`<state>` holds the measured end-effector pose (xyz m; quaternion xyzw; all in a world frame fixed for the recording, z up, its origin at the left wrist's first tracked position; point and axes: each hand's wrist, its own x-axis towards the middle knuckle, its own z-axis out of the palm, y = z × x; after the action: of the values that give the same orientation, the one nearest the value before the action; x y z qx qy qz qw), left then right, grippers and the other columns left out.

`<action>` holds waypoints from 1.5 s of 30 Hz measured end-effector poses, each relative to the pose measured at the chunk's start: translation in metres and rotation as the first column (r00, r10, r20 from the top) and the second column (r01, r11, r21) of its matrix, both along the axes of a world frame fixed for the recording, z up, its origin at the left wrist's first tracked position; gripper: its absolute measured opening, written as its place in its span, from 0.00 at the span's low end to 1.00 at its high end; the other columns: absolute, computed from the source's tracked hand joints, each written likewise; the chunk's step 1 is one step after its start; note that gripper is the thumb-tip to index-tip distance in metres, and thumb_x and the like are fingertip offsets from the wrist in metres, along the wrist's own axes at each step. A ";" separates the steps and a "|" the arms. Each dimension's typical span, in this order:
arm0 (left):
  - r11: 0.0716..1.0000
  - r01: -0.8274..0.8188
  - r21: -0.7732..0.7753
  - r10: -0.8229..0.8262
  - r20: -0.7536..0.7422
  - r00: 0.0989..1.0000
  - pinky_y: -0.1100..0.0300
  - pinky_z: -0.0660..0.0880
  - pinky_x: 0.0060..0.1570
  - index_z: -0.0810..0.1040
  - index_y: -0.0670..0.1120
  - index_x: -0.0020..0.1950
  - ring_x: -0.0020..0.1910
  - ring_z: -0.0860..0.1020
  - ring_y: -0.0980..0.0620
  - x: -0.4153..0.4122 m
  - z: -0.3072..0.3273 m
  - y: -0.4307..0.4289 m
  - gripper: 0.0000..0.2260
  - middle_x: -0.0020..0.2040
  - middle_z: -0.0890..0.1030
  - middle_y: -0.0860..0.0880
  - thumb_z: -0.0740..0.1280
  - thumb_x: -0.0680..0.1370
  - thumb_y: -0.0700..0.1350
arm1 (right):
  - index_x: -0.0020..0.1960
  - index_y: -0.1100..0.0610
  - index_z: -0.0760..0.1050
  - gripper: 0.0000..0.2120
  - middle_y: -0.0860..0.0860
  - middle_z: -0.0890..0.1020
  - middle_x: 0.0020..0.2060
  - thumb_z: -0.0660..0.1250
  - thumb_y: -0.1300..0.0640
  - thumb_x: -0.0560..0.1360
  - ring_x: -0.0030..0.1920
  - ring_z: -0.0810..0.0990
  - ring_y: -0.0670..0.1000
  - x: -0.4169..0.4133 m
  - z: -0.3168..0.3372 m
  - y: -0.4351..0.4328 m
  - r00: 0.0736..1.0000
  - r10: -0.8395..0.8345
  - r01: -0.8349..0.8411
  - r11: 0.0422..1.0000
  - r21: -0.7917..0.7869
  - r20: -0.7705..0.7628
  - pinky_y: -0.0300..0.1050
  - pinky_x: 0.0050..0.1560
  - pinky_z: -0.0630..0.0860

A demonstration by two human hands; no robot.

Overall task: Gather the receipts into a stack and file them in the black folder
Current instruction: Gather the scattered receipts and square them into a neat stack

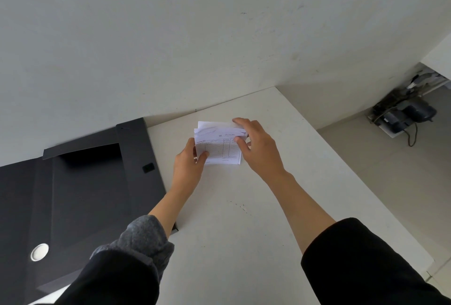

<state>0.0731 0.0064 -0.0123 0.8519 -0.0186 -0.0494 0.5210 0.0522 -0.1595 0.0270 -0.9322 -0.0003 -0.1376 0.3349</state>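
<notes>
A loose stack of white receipts (219, 148) with printed tables lies near the far edge of the white table (244, 219), its sheets uneven at the top. My left hand (189, 163) grips the stack's left side, thumb on top. My right hand (256, 146) holds the right side, fingers curled over the top right corner. The black folder (85, 182) lies open to the left of the stack, its flaps spread out, with a silver ring hole (39, 252) on the left panel.
A pale wall rises right behind the table. The table's right edge drops to a light floor, where a dark device with cables (405, 114) sits at the far right. My dark sleeves fill the bottom of the view.
</notes>
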 end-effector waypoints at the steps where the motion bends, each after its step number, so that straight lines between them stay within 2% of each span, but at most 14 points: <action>1: 1.000 0.001 -0.003 -0.001 0.003 1.000 0.58 0.71 0.47 0.71 0.42 0.61 0.47 0.76 0.48 0.000 0.000 0.000 0.12 0.51 0.77 0.51 0.62 0.78 0.39 | 0.67 0.52 0.68 0.19 0.53 0.75 0.54 0.62 0.60 0.76 0.45 0.77 0.52 0.000 0.002 0.000 1.000 0.001 -0.001 1.000 -0.008 0.020 0.49 0.46 0.78; 6: 0.999 -0.036 -0.021 0.036 0.017 0.999 0.65 0.71 0.43 0.72 0.40 0.57 0.46 0.76 0.49 0.000 0.002 0.001 0.08 0.49 0.78 0.49 0.61 0.79 0.39 | 0.64 0.53 0.70 0.16 0.53 0.75 0.55 0.59 0.61 0.78 0.46 0.78 0.55 0.002 0.004 0.004 0.999 0.026 -0.024 0.998 -0.049 0.045 0.50 0.43 0.78; 11: 0.998 -0.054 -0.018 0.054 0.015 0.998 0.66 0.72 0.41 0.73 0.41 0.53 0.46 0.77 0.49 0.002 0.003 0.004 0.06 0.48 0.79 0.49 0.61 0.78 0.40 | 0.59 0.54 0.73 0.13 0.53 0.76 0.52 0.59 0.63 0.77 0.41 0.79 0.56 0.000 0.002 0.005 0.998 -0.019 0.023 0.999 -0.048 0.068 0.50 0.40 0.79; 16: 0.999 -0.025 0.023 0.025 -0.013 1.000 0.64 0.71 0.38 0.73 0.43 0.53 0.45 0.77 0.48 0.000 0.006 0.004 0.05 0.47 0.79 0.47 0.61 0.79 0.41 | 0.55 0.56 0.73 0.10 0.55 0.77 0.46 0.59 0.64 0.76 0.34 0.76 0.57 0.001 0.007 0.003 0.997 -0.038 0.047 0.988 -0.145 0.069 0.44 0.33 0.71; 19: 0.998 0.014 0.061 -0.010 -0.053 0.999 0.60 0.72 0.40 0.74 0.43 0.55 0.45 0.77 0.47 -0.004 0.006 0.003 0.07 0.47 0.78 0.47 0.61 0.79 0.42 | 0.58 0.57 0.72 0.11 0.56 0.77 0.47 0.57 0.64 0.77 0.35 0.77 0.59 -0.003 0.008 0.004 0.996 -0.057 0.067 0.984 -0.163 0.066 0.49 0.33 0.74; 24: 0.994 0.041 0.100 -0.032 -0.095 0.995 0.62 0.71 0.35 0.74 0.43 0.53 0.44 0.77 0.47 -0.010 0.006 0.002 0.06 0.46 0.78 0.47 0.62 0.78 0.44 | 0.62 0.56 0.71 0.14 0.57 0.78 0.50 0.55 0.64 0.78 0.40 0.78 0.61 -0.010 0.007 0.004 0.997 -0.081 0.082 0.985 -0.152 0.011 0.53 0.38 0.77; 27: 0.990 0.085 0.108 -0.072 -0.113 0.991 0.64 0.71 0.32 0.73 0.45 0.51 0.42 0.77 0.47 -0.012 0.007 0.002 0.04 0.46 0.78 0.47 0.62 0.79 0.44 | 0.64 0.54 0.71 0.17 0.56 0.78 0.52 0.55 0.64 0.79 0.43 0.77 0.55 -0.010 0.005 -0.001 0.993 -0.108 0.104 0.992 -0.067 -0.052 0.45 0.42 0.72; 29: 0.993 0.098 0.071 -0.089 -0.123 0.988 0.62 0.72 0.33 0.72 0.47 0.49 0.42 0.78 0.46 -0.012 0.009 0.003 0.02 0.45 0.78 0.46 0.61 0.79 0.44 | 0.68 0.52 0.68 0.18 0.55 0.77 0.54 0.55 0.62 0.79 0.45 0.75 0.51 -0.010 0.002 -0.003 0.984 -0.139 0.146 0.988 0.056 -0.113 0.43 0.46 0.71; 33: 0.992 -0.002 -0.125 -0.021 -0.185 0.982 0.48 0.78 0.45 0.74 0.47 0.50 0.47 0.80 0.42 -0.011 0.020 0.009 0.03 0.46 0.79 0.42 0.61 0.78 0.43 | 0.74 0.48 0.53 0.27 0.53 0.74 0.54 0.58 0.58 0.79 0.55 0.77 0.56 -0.012 0.001 -0.004 0.926 -0.132 0.269 0.888 0.372 -0.353 0.56 0.58 0.76; 35: 0.972 -0.073 -0.222 0.018 -0.237 0.971 0.47 0.80 0.48 0.74 0.45 0.52 0.49 0.80 0.41 -0.011 0.024 0.013 0.04 0.49 0.80 0.40 0.61 0.78 0.41 | 0.75 0.47 0.50 0.27 0.53 0.74 0.55 0.56 0.58 0.79 0.57 0.76 0.56 -0.018 0.002 0.001 0.885 -0.051 0.262 0.876 0.405 -0.463 0.53 0.59 0.74; 38: 0.944 -0.172 -0.282 0.089 -0.285 0.954 0.47 0.80 0.49 0.73 0.45 0.52 0.50 0.81 0.42 -0.016 0.027 0.023 0.04 0.52 0.81 0.41 0.62 0.78 0.40 | 0.71 0.50 0.62 0.23 0.58 0.77 0.56 0.55 0.63 0.78 0.56 0.76 0.56 -0.026 0.002 0.018 0.889 0.007 0.221 0.868 0.444 -0.458 0.48 0.52 0.78; 41: 0.947 -0.228 -0.226 0.161 -0.280 0.946 0.46 0.80 0.50 0.74 0.45 0.55 0.51 0.81 0.42 -0.026 0.027 0.043 0.07 0.52 0.81 0.42 0.64 0.77 0.40 | 0.67 0.51 0.69 0.22 0.58 0.80 0.50 0.58 0.67 0.76 0.48 0.78 0.53 -0.030 0.004 0.042 0.918 -0.010 0.195 0.882 0.428 -0.397 0.37 0.41 0.74; 43: 0.945 -0.277 -0.174 0.229 -0.251 0.941 0.47 0.80 0.50 0.74 0.45 0.55 0.50 0.81 0.43 -0.035 0.028 0.064 0.07 0.51 0.81 0.43 0.65 0.77 0.41 | 0.65 0.51 0.70 0.21 0.57 0.81 0.47 0.61 0.67 0.75 0.46 0.79 0.53 -0.035 0.006 0.063 0.925 0.018 0.151 0.899 0.411 -0.380 0.38 0.41 0.75; 45: 0.935 -0.326 -0.136 0.292 -0.225 0.930 0.50 0.80 0.48 0.75 0.46 0.53 0.49 0.80 0.44 -0.045 0.028 0.090 0.06 0.50 0.81 0.44 0.65 0.77 0.41 | 0.64 0.51 0.72 0.21 0.55 0.81 0.45 0.63 0.67 0.74 0.44 0.79 0.52 -0.041 0.005 0.087 0.926 0.057 0.107 0.908 0.405 -0.372 0.44 0.45 0.78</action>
<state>0.0280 0.0961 0.0155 0.7868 0.1647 -0.0506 0.5927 0.0109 -0.0728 0.0323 -0.8474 0.1055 0.0420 0.5186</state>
